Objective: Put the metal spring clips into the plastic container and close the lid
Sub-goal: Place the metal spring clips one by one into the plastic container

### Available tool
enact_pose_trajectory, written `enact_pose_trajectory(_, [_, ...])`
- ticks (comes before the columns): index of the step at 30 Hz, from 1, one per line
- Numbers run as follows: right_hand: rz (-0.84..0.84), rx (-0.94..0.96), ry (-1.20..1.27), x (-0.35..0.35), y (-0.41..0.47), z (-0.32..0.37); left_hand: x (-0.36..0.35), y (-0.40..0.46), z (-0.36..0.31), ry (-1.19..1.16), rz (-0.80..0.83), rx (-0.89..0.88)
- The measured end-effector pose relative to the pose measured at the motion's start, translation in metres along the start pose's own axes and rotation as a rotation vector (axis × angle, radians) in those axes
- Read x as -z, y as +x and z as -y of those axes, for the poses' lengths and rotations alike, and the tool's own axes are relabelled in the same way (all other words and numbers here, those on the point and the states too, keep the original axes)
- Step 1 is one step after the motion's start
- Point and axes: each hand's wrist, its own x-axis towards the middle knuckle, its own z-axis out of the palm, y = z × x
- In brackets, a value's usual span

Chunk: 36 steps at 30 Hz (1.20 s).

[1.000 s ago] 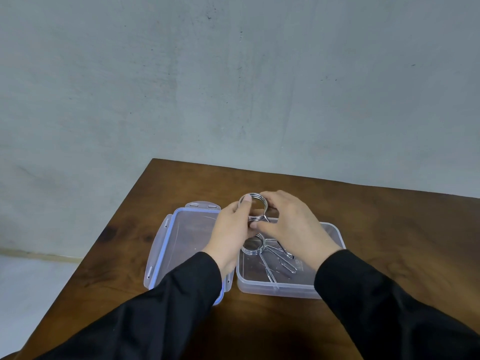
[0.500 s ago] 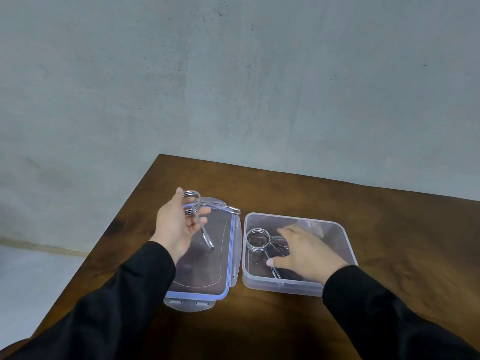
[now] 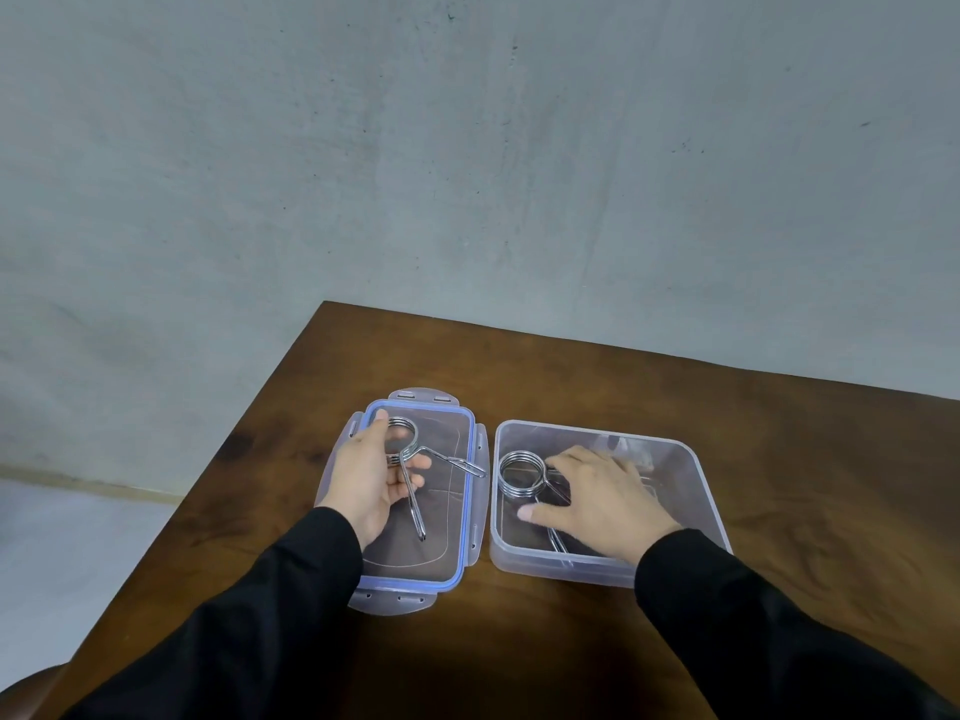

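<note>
A clear plastic container (image 3: 691,459) stands on the brown table, lid off. Its lid (image 3: 457,532), clear with a blue seal, lies flat just left of it. My left hand (image 3: 366,483) holds one metal spring clip (image 3: 410,454) over the lid, coil at the fingertips and two legs pointing right and down. A second spring clip (image 3: 521,472) lies inside the container at its left side. My right hand (image 3: 597,501) rests palm down inside the container, fingers spread over that clip's legs, which it partly hides.
The wooden table (image 3: 623,387) ends at a left edge and a far edge close to a grey wall (image 3: 467,148). A pale floor (image 3: 62,553) shows beyond the left edge. Black sleeves cover both forearms.
Both hands held one clip together over the container a second ago. My left hand has carried it left over the lid, while my right hand has dropped into the container onto the other clip.
</note>
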Motion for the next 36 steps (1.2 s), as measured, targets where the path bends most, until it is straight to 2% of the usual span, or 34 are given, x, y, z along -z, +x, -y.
enact_pose_trajectory(2, [-0.031,0.007,-0.061,-0.004,0.001,0.004,0.000,0.002,0.002,0.036,0.009,-0.011])
enact_pose_trajectory(9, [-0.128,-0.024,-0.022,-0.008,0.007,0.010,0.001,0.004,0.006,0.089,0.036,-0.032])
enact_pose_trajectory(13, [-0.052,-0.045,0.105,-0.007,0.007,0.006,0.003,0.004,0.006,0.086,0.045,-0.025])
enact_pose_trajectory(17, [-0.089,-0.033,0.112,-0.003,0.008,0.000,0.003,0.003,0.006,0.085,0.049,-0.032])
enact_pose_trajectory(22, [0.008,-0.067,0.173,0.001,0.008,0.000,0.003,0.003,0.006,0.090,0.053,-0.030])
enact_pose_trajectory(36, [-0.045,-0.043,0.032,-0.002,0.013,0.005,0.003,0.003,0.005,0.083,0.064,-0.020])
